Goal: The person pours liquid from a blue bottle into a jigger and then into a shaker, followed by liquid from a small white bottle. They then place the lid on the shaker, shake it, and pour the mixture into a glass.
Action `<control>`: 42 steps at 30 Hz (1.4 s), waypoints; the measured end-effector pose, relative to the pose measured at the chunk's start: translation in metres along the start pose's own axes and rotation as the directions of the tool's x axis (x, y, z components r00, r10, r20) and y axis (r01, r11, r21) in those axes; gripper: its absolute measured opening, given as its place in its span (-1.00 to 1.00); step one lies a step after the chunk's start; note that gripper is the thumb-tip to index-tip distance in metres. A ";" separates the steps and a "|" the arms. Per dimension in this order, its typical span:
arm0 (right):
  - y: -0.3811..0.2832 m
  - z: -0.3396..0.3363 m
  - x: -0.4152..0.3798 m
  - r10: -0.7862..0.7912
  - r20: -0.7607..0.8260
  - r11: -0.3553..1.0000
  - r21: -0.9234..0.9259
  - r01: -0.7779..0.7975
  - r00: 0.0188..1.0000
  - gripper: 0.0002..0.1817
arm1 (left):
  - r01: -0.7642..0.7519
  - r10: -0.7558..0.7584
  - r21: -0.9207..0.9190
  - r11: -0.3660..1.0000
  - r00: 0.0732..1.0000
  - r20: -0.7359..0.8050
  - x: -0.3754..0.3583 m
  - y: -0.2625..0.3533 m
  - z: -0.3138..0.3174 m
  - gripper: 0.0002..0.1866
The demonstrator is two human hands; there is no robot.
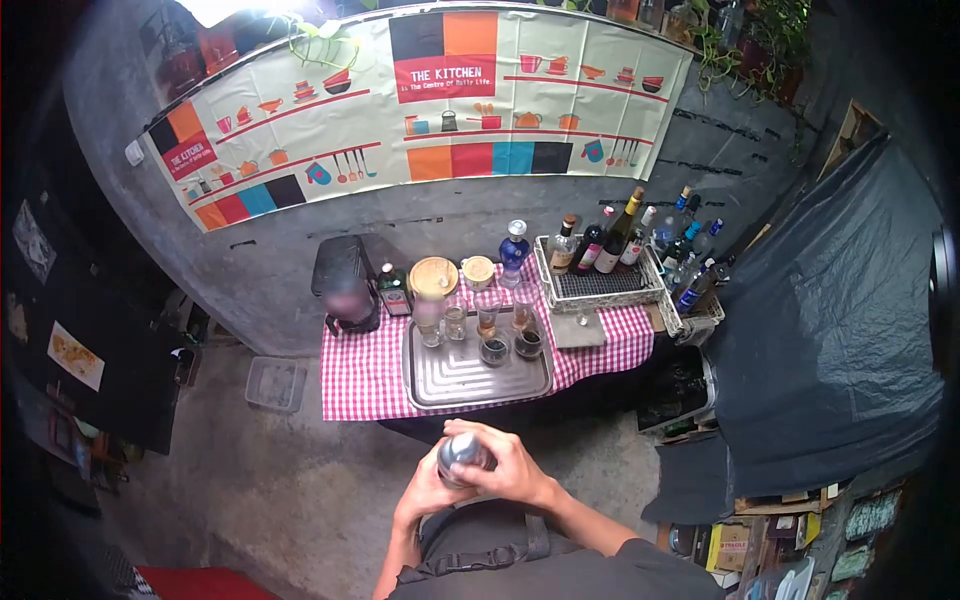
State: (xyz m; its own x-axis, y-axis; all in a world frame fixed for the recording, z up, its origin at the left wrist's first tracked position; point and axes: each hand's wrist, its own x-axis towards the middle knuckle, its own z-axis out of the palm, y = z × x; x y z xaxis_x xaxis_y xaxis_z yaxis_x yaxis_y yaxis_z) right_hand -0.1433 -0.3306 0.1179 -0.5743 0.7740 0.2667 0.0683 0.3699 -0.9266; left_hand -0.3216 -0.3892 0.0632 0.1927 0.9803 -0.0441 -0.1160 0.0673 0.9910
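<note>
Close to my body, in front of the table, I hold a silver metal shaker [463,452] in both hands. My left hand [428,492] wraps round its lower part from the left. Over its top and right side curl the fingers of my right hand [508,468]. Beyond them, a metal tray [480,385] lies on a red and white checked cloth [365,375]. Toward the tray's back stand several glasses, among them a clear one [455,323]. Two small glasses with dark contents, one left [494,350] and one right [528,344], are nearer its middle.
Behind the tray are a black case [342,275], a dark green bottle [393,290], a round wooden board [433,277] and a blue bottle [513,252]. A wicker basket [600,301] with several bottles stands at the right. A clear plastic bin [275,384] sits on the floor.
</note>
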 end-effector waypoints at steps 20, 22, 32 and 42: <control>0.030 -0.058 -0.033 -0.165 0.043 0.986 -0.024 0.167 0.985 -0.34 | -0.024 0.021 -0.051 0.998 0.998 -0.056 0.041 -0.014 0.046 -0.21; 0.025 -0.066 -0.027 -0.172 0.059 0.979 -0.105 0.177 0.983 -0.37 | -0.084 0.083 0.046 0.995 0.996 0.011 0.047 -0.016 0.055 -0.22; 0.034 -0.112 -0.045 -0.225 0.044 0.966 -0.120 0.228 0.973 -0.39 | -0.090 0.089 0.089 0.992 0.996 0.016 0.068 -0.009 0.097 -0.26; 0.043 -0.135 -0.056 -0.183 0.037 0.983 -0.028 0.184 0.982 -0.38 | -0.088 0.094 0.091 0.992 0.994 -0.062 0.077 -0.019 0.107 -0.25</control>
State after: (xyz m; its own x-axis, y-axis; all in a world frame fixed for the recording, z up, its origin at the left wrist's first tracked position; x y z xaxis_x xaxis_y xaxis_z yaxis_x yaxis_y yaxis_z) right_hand 0.0022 -0.2890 0.0989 -0.6065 0.6740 0.4217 -0.0160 0.5199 -0.8541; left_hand -0.2005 -0.3348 0.0547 0.1198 0.9919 0.0415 -0.0437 -0.0365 0.9984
